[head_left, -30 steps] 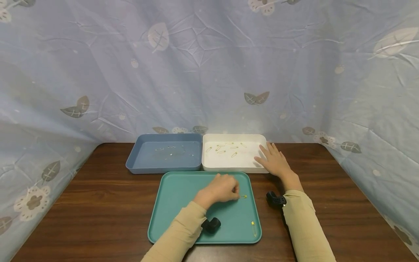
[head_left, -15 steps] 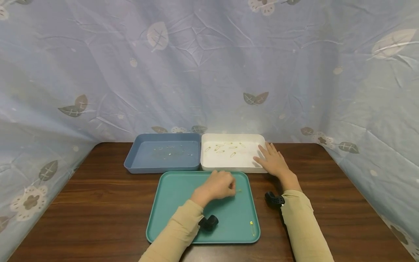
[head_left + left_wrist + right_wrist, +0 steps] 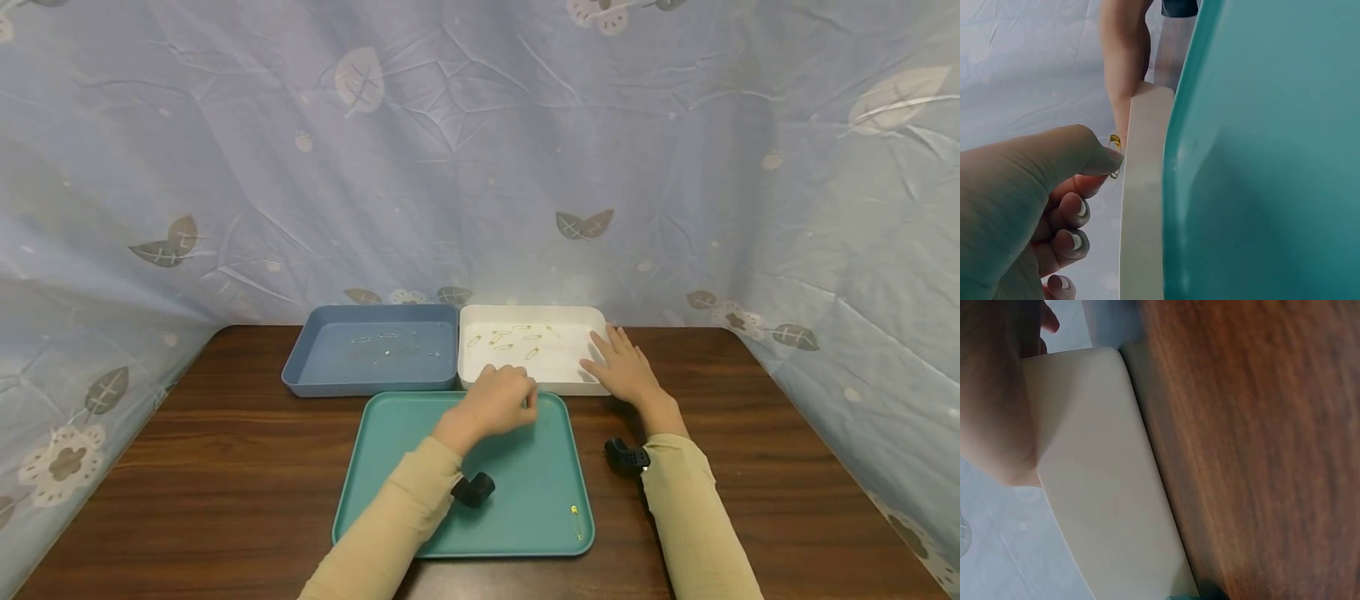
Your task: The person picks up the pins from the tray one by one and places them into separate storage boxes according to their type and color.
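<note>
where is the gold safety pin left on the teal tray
In the head view the gold safety pin lies in the teal tray's near right corner.

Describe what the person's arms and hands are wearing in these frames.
Both arms wear long beige sleeves to the wrist. The left hand and right hand are bare, no gloves. A small black camera unit is strapped at each wrist. Left fingernails look light-painted.

On the table (image 3: 225,467), 2 bins sit side by side at the far edge, 1 left (image 3: 300,371), 1 right (image 3: 468,375). A tray (image 3: 390,467) lies near, before them.
</note>
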A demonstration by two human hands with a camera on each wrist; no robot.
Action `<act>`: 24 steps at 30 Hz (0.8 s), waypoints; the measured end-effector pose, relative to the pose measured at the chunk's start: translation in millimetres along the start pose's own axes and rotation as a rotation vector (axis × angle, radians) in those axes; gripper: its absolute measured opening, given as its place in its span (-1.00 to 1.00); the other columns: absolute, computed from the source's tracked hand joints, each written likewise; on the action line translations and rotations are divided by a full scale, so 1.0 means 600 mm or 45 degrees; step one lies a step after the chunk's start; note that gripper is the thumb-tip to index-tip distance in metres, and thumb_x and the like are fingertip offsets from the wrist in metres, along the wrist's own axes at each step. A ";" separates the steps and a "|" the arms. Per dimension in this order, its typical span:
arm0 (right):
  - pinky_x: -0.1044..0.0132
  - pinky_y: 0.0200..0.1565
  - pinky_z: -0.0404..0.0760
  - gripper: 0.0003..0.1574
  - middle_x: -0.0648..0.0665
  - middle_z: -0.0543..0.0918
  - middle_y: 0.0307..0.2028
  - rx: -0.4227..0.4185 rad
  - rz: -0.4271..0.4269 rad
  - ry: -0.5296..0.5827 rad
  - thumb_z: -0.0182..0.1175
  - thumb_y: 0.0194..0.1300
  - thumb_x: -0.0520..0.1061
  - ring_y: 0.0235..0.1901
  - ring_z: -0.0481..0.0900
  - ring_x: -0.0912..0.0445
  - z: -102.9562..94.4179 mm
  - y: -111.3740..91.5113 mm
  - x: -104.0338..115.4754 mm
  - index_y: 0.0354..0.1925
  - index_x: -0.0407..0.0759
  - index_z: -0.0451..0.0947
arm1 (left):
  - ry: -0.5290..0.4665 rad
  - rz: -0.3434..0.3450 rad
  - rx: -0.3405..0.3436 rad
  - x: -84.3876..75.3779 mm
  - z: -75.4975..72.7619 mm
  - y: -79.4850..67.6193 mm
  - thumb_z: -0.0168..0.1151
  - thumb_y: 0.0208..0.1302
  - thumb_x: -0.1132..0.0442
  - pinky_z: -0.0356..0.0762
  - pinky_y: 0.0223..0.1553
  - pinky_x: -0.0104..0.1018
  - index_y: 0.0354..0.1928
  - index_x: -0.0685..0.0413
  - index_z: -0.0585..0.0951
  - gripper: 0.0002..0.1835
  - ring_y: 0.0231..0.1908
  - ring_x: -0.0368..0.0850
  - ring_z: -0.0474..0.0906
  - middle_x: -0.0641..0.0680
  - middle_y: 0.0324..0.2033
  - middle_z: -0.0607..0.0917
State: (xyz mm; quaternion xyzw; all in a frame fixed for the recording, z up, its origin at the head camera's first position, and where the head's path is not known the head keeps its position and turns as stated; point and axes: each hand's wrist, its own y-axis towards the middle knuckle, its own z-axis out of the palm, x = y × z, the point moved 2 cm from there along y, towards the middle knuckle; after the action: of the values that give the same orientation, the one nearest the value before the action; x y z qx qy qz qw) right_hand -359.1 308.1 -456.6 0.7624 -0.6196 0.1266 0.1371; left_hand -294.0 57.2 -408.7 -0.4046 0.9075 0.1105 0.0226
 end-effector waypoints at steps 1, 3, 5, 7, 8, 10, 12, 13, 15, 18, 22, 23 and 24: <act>-0.38 0.39 -0.14 -0.06 -0.35 -0.19 0.54 0.006 0.010 -0.019 -0.17 0.45 0.37 0.52 -0.25 -0.29 0.000 0.000 0.001 0.52 -0.15 -0.01 | 0.007 0.005 -0.006 0.001 -0.002 0.002 0.25 0.10 0.19 0.15 -0.41 -0.37 -0.49 -0.16 0.64 -0.93 -0.47 -0.24 0.39 -0.16 -0.49 0.56; -0.37 0.40 -0.13 -0.09 -0.36 -0.19 0.53 0.011 0.026 -0.046 -0.14 0.47 0.31 0.52 -0.25 -0.29 0.001 0.001 0.002 0.52 -0.17 -0.02 | 0.022 0.012 -0.013 0.004 -0.005 0.007 0.25 0.10 0.19 0.14 -0.41 -0.37 -0.49 -0.15 0.64 -0.93 -0.47 -0.23 0.38 -0.15 -0.49 0.56; -0.37 0.40 -0.12 -0.10 -0.37 -0.19 0.53 0.014 0.029 -0.067 -0.14 0.47 0.30 0.52 -0.24 -0.30 0.002 0.003 0.001 0.52 -0.17 -0.03 | 0.037 0.019 -0.022 0.007 -0.005 0.013 0.24 0.12 0.19 0.13 -0.40 -0.37 -0.47 -0.15 0.64 -0.94 -0.46 -0.23 0.37 -0.15 -0.48 0.56; -0.37 0.39 -0.12 -0.10 -0.37 -0.18 0.53 0.010 0.026 -0.069 -0.13 0.47 0.29 0.51 -0.24 -0.30 0.003 0.003 0.001 0.52 -0.17 -0.03 | 0.051 0.022 -0.023 0.011 -0.006 0.020 0.23 0.14 0.19 0.14 -0.38 -0.36 -0.45 -0.14 0.64 -0.94 -0.45 -0.23 0.37 -0.14 -0.46 0.55; -0.38 0.39 -0.12 -0.10 -0.37 -0.18 0.53 0.007 0.024 -0.067 -0.12 0.47 0.28 0.51 -0.24 -0.30 0.003 0.004 0.000 0.52 -0.17 -0.02 | 0.058 0.024 -0.027 0.014 -0.007 0.023 0.23 0.15 0.19 0.15 -0.38 -0.35 -0.44 -0.14 0.64 -0.94 -0.45 -0.22 0.37 -0.14 -0.46 0.56; -0.38 0.39 -0.12 -0.11 -0.38 -0.18 0.53 0.005 0.023 -0.062 -0.12 0.47 0.27 0.51 -0.25 -0.31 0.004 0.004 0.001 0.52 -0.18 -0.02 | 0.073 0.029 -0.037 0.019 -0.008 0.030 0.23 0.18 0.18 0.17 -0.36 -0.34 -0.42 -0.13 0.64 -0.94 -0.43 -0.21 0.39 -0.13 -0.44 0.56; -0.39 0.39 -0.12 -0.12 -0.38 -0.17 0.53 0.002 0.020 -0.057 -0.11 0.47 0.26 0.51 -0.24 -0.31 0.003 0.003 0.002 0.52 -0.18 -0.01 | 0.090 0.032 -0.045 0.023 -0.012 0.037 0.22 0.20 0.17 0.20 -0.33 -0.32 -0.41 -0.14 0.63 -0.94 -0.40 -0.20 0.41 -0.13 -0.42 0.56; -0.39 0.38 -0.11 -0.12 -0.38 -0.17 0.53 0.002 0.018 -0.053 -0.10 0.47 0.25 0.51 -0.24 -0.31 0.003 0.003 0.002 0.52 -0.18 -0.01 | 0.099 0.034 -0.051 0.026 -0.014 0.041 0.22 0.21 0.17 0.20 -0.33 -0.31 -0.41 -0.13 0.63 -0.93 -0.39 -0.19 0.42 -0.12 -0.42 0.56; -0.40 0.38 -0.12 -0.13 -0.38 -0.17 0.53 0.001 0.016 -0.045 -0.09 0.47 0.24 0.51 -0.24 -0.31 0.003 0.002 0.002 0.52 -0.18 -0.01 | 0.120 0.040 -0.067 0.030 -0.018 0.048 0.22 0.22 0.18 0.20 -0.34 -0.30 -0.42 -0.12 0.62 -0.92 -0.39 -0.18 0.43 -0.11 -0.41 0.57; -0.39 0.39 -0.12 -0.13 -0.37 -0.18 0.53 0.005 0.016 -0.051 -0.09 0.48 0.23 0.52 -0.24 -0.30 0.003 0.003 0.000 0.52 -0.17 -0.02 | 0.157 0.054 -0.101 0.036 -0.024 0.059 0.21 0.23 0.20 0.19 -0.36 -0.30 -0.41 -0.10 0.63 -0.92 -0.39 -0.15 0.45 -0.09 -0.41 0.58; -0.38 0.39 -0.14 -0.13 -0.37 -0.18 0.53 0.012 0.014 -0.053 -0.09 0.48 0.23 0.52 -0.25 -0.29 0.004 0.004 -0.002 0.53 -0.16 -0.03 | 0.197 0.068 -0.136 0.044 -0.030 0.073 0.17 0.29 0.20 0.14 -0.37 -0.30 -0.37 -0.08 0.64 -0.90 -0.40 -0.14 0.45 -0.08 -0.40 0.58; -0.39 0.39 -0.14 -0.12 -0.37 -0.17 0.53 0.012 0.012 -0.049 -0.09 0.48 0.24 0.52 -0.25 -0.29 0.004 0.005 -0.002 0.53 -0.16 -0.03 | 0.208 0.069 -0.142 0.045 -0.030 0.076 0.17 0.30 0.19 0.13 -0.37 -0.31 -0.36 -0.08 0.64 -0.89 -0.40 -0.14 0.45 -0.08 -0.40 0.58; -0.39 0.39 -0.14 -0.12 -0.37 -0.17 0.53 0.011 0.013 -0.050 -0.09 0.48 0.24 0.52 -0.25 -0.29 0.004 0.005 -0.002 0.52 -0.16 -0.03 | 0.214 0.072 -0.148 0.047 -0.031 0.080 0.16 0.31 0.19 0.12 -0.37 -0.31 -0.36 -0.08 0.65 -0.89 -0.40 -0.14 0.45 -0.08 -0.40 0.58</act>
State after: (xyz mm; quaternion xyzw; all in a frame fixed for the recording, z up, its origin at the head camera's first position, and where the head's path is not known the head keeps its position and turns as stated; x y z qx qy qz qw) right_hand -362.3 307.8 -458.8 0.7622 -0.6254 0.1151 0.1212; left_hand -347.3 63.9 -385.8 -0.3874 0.9092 0.1293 -0.0803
